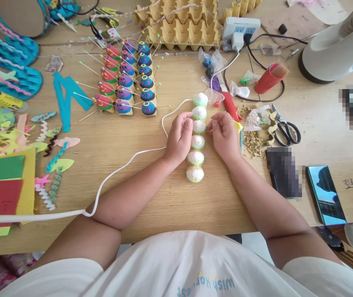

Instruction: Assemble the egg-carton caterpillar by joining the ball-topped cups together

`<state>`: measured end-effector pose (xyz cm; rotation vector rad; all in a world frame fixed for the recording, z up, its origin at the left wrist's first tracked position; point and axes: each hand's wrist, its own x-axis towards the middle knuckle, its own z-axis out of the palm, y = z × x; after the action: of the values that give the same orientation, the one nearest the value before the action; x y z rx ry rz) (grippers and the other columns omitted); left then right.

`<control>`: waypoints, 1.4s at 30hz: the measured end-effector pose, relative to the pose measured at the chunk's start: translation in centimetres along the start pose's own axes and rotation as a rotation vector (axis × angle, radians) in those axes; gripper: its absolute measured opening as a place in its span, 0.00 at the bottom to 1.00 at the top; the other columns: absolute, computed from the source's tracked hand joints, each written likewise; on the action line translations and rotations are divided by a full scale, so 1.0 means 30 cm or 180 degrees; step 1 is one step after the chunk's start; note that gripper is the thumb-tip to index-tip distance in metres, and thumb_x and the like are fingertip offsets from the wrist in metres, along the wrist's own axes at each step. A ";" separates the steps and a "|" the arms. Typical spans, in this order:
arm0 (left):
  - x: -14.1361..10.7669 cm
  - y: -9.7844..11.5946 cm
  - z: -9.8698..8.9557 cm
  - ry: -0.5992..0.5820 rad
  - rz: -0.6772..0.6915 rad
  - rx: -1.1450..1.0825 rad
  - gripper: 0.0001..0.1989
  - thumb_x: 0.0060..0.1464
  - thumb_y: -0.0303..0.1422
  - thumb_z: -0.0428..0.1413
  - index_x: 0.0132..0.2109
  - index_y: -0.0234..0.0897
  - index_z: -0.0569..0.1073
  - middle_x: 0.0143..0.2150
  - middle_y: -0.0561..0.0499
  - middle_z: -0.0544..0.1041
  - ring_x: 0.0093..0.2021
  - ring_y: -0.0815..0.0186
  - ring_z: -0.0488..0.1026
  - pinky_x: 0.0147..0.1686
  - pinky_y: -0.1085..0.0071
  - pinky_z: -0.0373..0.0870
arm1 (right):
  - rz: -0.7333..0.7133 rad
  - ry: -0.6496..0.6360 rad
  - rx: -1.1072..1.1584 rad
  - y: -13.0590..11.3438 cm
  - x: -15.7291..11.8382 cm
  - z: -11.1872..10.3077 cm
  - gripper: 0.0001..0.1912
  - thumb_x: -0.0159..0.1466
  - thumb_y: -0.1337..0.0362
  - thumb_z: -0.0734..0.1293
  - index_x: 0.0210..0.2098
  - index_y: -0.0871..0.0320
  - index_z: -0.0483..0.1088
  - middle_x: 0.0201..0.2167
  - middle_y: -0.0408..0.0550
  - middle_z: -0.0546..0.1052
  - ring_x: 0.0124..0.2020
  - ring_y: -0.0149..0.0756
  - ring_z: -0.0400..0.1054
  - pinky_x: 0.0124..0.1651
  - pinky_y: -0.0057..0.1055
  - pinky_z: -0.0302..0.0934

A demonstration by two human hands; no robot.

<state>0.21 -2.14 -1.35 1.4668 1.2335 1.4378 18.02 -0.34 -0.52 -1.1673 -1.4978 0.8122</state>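
A strip of egg-carton cups (195,158) runs away from me on the table, its domes white on top with light green rims and small yellow marks on the nearer ones. My left hand (180,138) is closed at the strip's left side, fingertips against or just beside the second and third cups from the far end. On the other side, my right hand (225,136) is curled, with thumb and forefinger pinched close to the third cup. Whatever either pinch holds is too small or hidden to make out.
Painted carton strips (126,78) with pins stand at the back left. Scissors (284,128), carton scraps (253,142) and a phone (325,194) lie right. Coloured sheets (27,185) are at left. A white cable (117,169) crosses beside my left arm; a power strip (241,27) sits behind.
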 end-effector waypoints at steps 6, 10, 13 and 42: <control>0.007 0.001 -0.004 -0.0056 -0.0059 -0.0063 0.30 0.73 0.65 0.49 0.60 0.48 0.74 0.56 0.44 0.81 0.54 0.58 0.80 0.59 0.53 0.78 | 0.0100 0.0136 0.0092 0.004 0.001 0.003 0.06 0.75 0.60 0.70 0.47 0.48 0.67 0.34 0.40 0.82 0.34 0.34 0.79 0.43 0.37 0.75; 0.007 0.014 -0.010 -0.0127 -0.0151 0.0014 0.30 0.72 0.66 0.49 0.60 0.49 0.74 0.60 0.44 0.80 0.57 0.59 0.78 0.60 0.54 0.76 | 0.0082 0.0328 0.0362 0.008 0.007 0.009 0.10 0.74 0.55 0.71 0.44 0.48 0.66 0.36 0.40 0.83 0.34 0.32 0.78 0.40 0.34 0.74; 0.005 0.031 -0.011 -0.0017 -0.0193 -0.0097 0.30 0.70 0.67 0.51 0.59 0.51 0.76 0.61 0.45 0.81 0.60 0.55 0.79 0.61 0.54 0.76 | 0.0041 0.0410 0.0448 0.002 0.013 0.005 0.15 0.73 0.48 0.73 0.42 0.49 0.68 0.36 0.41 0.81 0.33 0.31 0.75 0.37 0.33 0.72; -0.010 0.071 -0.015 0.0006 0.0645 0.0498 0.18 0.73 0.57 0.57 0.54 0.52 0.80 0.53 0.45 0.81 0.56 0.54 0.78 0.47 0.58 0.77 | 0.0351 -0.0023 0.0660 -0.081 0.001 -0.008 0.36 0.66 0.26 0.70 0.24 0.53 0.69 0.19 0.39 0.71 0.20 0.27 0.57 0.24 0.30 0.55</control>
<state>0.08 -3.07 0.66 1.7386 1.2511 1.5016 17.63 -1.07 1.78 -1.0990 -1.3289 1.0221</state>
